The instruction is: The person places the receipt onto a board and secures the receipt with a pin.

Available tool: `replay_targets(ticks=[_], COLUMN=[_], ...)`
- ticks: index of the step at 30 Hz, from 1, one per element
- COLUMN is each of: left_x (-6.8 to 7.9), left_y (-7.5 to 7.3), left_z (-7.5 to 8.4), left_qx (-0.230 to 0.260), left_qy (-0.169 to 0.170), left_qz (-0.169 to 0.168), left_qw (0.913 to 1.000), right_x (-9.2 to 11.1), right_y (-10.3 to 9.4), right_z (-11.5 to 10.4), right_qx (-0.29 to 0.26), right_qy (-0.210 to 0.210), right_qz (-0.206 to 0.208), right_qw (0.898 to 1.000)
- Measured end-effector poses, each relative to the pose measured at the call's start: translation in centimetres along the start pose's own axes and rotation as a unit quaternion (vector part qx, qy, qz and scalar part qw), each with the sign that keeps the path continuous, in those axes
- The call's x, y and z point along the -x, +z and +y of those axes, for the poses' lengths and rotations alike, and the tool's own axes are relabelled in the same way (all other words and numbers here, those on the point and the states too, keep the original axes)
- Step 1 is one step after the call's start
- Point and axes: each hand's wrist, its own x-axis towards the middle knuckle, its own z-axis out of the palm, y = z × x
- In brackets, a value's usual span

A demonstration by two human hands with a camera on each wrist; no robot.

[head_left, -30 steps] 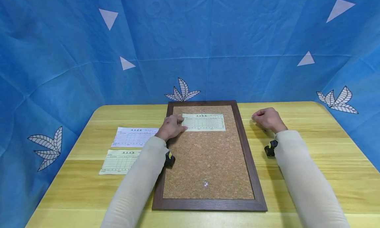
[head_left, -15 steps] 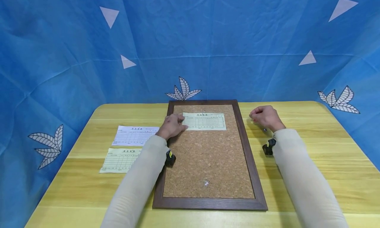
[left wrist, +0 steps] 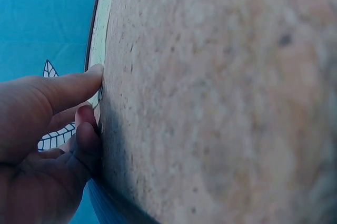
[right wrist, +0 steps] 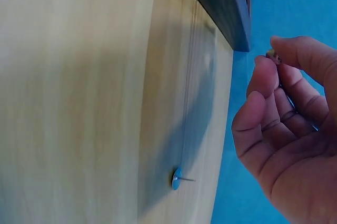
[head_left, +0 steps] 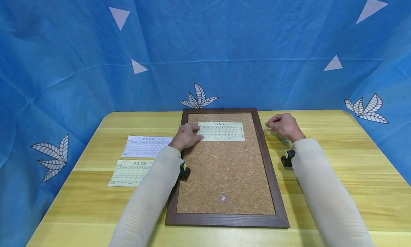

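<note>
In the head view, my left hand rests at the left end of a pale green receipt slip near the top of the framed corkboard. Its thumb and fingertips press that end down, as the left wrist view also shows. To the right of the frame, my right hand is raised over the table. Between its thumb and index finger it pinches a small brass-coloured thumbtack, mostly covered by the fingertips. Beneath this hand a blue-headed thumbtack lies on the wood, pin upward.
A white slip and another pale green slip lie left of the board, partly behind my left sleeve. A small shiny spot shows low on the cork. Blue cloth hangs behind the table.
My right hand has moved left toward the board's frame, still pinching the thumbtack. The left hand and the slip under it stay in place.
</note>
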Motion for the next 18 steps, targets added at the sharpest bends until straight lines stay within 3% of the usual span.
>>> replay_targets(ticks=[6, 18], left_x=[0.0, 0.1], left_y=[0.1, 0.0], left_z=[0.0, 0.1], left_qx=[-0.018, -0.007], left_qy=[0.017, 0.008], left_qz=[0.005, 0.006], left_qw=[0.9997, 0.9999], right_x=[0.0, -0.4], right_y=[0.1, 0.7], right_z=[-0.4, -1.1], right_qx=[0.002, -0.033], right_qy=[-0.004, 0.007], right_qz=[-0.004, -0.005], right_qw=[1.000, 0.999])
